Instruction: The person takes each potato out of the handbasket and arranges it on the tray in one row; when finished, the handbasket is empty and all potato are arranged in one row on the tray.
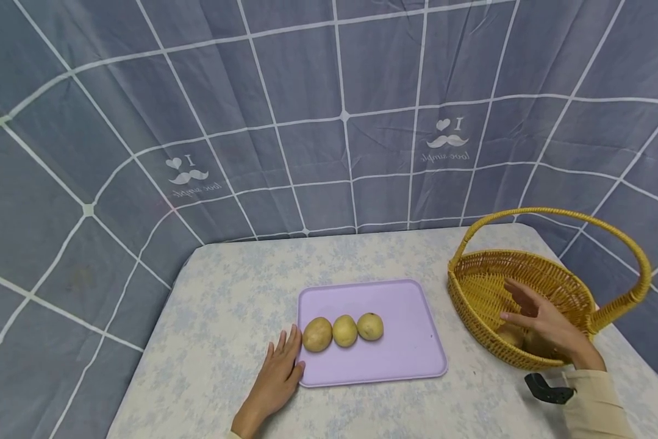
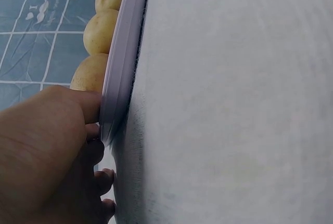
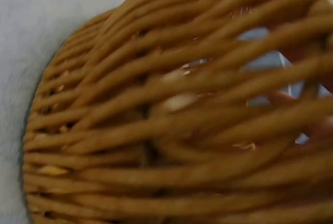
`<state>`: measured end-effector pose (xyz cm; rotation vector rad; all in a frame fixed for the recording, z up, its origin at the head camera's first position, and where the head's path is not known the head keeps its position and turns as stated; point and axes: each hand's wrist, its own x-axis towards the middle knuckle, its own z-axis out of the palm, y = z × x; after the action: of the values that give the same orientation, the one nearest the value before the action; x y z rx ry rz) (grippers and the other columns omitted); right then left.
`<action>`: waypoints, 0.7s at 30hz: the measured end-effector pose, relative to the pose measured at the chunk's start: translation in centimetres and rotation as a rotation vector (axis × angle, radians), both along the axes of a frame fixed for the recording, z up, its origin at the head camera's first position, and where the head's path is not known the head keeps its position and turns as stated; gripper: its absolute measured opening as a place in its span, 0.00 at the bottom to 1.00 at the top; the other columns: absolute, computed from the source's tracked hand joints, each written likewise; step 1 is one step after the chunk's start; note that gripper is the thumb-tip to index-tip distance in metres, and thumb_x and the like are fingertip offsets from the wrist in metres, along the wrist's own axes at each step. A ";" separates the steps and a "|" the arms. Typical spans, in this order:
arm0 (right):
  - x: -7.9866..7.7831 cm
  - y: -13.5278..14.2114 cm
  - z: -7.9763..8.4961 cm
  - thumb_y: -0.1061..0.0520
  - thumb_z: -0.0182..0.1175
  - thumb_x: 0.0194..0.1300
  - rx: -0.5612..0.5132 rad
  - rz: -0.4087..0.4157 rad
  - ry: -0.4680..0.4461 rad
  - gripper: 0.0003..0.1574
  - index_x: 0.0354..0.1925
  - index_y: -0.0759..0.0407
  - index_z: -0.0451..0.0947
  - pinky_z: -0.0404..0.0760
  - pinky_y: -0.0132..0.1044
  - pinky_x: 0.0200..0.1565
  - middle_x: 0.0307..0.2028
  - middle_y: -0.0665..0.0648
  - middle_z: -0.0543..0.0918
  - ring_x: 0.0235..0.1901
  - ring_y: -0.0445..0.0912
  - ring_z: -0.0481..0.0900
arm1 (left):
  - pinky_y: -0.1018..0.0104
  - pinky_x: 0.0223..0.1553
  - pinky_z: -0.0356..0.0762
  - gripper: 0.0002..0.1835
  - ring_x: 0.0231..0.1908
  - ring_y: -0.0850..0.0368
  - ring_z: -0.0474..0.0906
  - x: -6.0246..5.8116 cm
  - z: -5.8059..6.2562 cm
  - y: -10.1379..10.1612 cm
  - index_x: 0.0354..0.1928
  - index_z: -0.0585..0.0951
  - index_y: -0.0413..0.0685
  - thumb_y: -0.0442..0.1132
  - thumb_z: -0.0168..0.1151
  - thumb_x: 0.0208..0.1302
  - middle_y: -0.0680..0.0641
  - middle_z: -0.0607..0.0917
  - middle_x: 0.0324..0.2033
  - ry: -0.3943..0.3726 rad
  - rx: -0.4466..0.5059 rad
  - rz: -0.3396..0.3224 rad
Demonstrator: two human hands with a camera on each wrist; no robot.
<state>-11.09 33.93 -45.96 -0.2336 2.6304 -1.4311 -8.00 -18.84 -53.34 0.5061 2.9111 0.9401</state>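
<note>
Three potatoes, a larger one (image 1: 317,335), a middle one (image 1: 344,331) and a smaller one (image 1: 370,327), lie in a row on a lilac tray (image 1: 405,353). My left hand (image 1: 276,375) rests at the tray's left edge with fingers extended, its thumb by the near corner; the left wrist view shows the hand against the rim (image 2: 120,52). Over at the right, my right hand (image 1: 548,320) reaches into a wicker basket (image 1: 474,326), thumb and fingers spread apart. Below its palm sits a potato (image 1: 510,334), with another partly hidden beside it. Basket weave fills the right wrist view, hiding most of the hand.
The basket's tall arched handle (image 1: 559,211) rises over the right arm. A pale floral cloth (image 1: 241,286) covers the table. Grey-blue checked curtains (image 1: 318,146) hang behind and at the sides. A black strap piece (image 1: 548,389) juts from the right wrist.
</note>
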 end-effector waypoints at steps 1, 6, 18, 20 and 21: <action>0.0 0.0 -0.2 0.56 0.61 0.66 0.004 0.020 -0.029 0.53 0.75 0.66 0.39 0.74 0.32 0.56 0.70 0.78 0.49 0.66 0.74 0.50 | 0.36 0.69 0.37 0.32 0.73 0.41 0.43 0.0 0.0 0.0 0.73 0.54 0.38 0.42 0.49 0.73 0.43 0.51 0.73 0.001 0.000 0.000; -0.2 -0.2 -0.7 0.55 0.63 0.63 0.092 0.094 -0.057 0.50 0.72 0.71 0.48 0.76 0.38 0.52 0.68 0.77 0.56 0.64 0.74 0.55 | 0.36 0.69 0.37 0.31 0.73 0.41 0.44 0.1 -0.1 0.0 0.73 0.55 0.38 0.42 0.49 0.73 0.43 0.52 0.73 0.005 0.002 -0.001; -0.7 -0.3 -1.3 0.64 0.58 0.64 0.159 0.285 -0.037 0.34 0.63 0.81 0.60 0.75 0.25 0.46 0.59 0.83 0.66 0.58 0.61 0.70 | 0.36 0.69 0.36 0.31 0.73 0.41 0.43 0.1 0.1 0.0 0.72 0.55 0.38 0.42 0.48 0.73 0.43 0.51 0.74 -0.008 0.007 -0.004; -0.7 -0.3 -1.2 0.63 0.58 0.65 0.164 0.288 -0.058 0.34 0.62 0.82 0.60 0.74 0.24 0.45 0.58 0.83 0.66 0.57 0.68 0.69 | 0.37 0.69 0.36 0.31 0.73 0.41 0.43 0.1 0.1 0.0 0.73 0.55 0.38 0.42 0.48 0.73 0.43 0.51 0.74 -0.011 0.003 -0.002; -0.6 -0.2 -1.1 0.63 0.57 0.65 0.166 0.289 -0.067 0.34 0.62 0.83 0.60 0.75 0.25 0.45 0.58 0.84 0.66 0.57 0.72 0.67 | 0.37 0.69 0.36 0.31 0.73 0.41 0.43 0.1 0.1 0.0 0.73 0.55 0.38 0.42 0.48 0.73 0.43 0.51 0.74 -0.012 0.003 -0.001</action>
<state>-11.71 33.69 -47.11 -0.5124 2.5177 -1.1045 -7.94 -18.83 -53.28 0.5012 2.8989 0.9446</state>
